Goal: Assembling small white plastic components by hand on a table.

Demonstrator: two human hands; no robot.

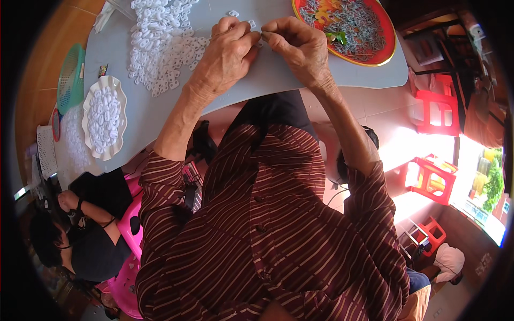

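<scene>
Seen from above, a person's left hand (227,53) and right hand (300,48) meet fingertip to fingertip over a pale grey counter (278,75), each grip pressed together, pinching one tiny part (262,36) between them. A heap of white plastic clips (160,45) lies within left reach; a red tray (345,29) of grey pieces sits by the right.

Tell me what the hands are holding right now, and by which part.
Left hand and right hand pinch one tiny piece between their fingertips over the table; too small to tell which part.
</scene>
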